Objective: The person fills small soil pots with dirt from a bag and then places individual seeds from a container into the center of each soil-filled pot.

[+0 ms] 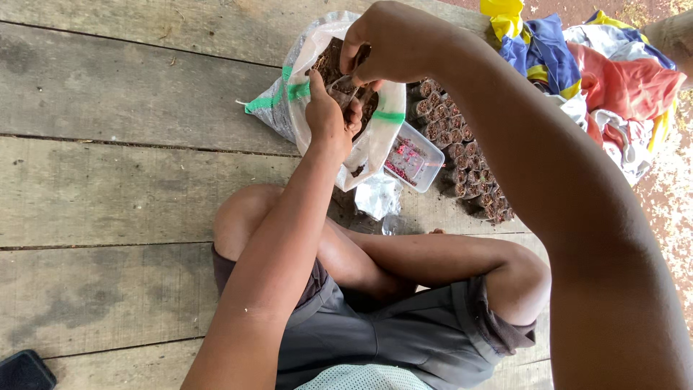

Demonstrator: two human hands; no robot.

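Over rough grey planks, both hands' fingers (359, 72) pinch a small clear bag (343, 87) above the soil-filled white sack (375, 137).

The floor (123, 94) was made of wide, old, grey wooden boards with dark gaps between them. On it lay a white sack (375, 137) with green stripes, open and with dark soil in it, and just beside the sack sat a small clear box (422, 155) with tiny red bits inside, a crumpled bit of clear plastic (379, 196) and a bunch of little soil-filled pots (462, 155) packed close together. A heap of bright cloth (613, 79) lay at the far edge of the boards, and a dark flat phone (25, 370) lay at the near corner.
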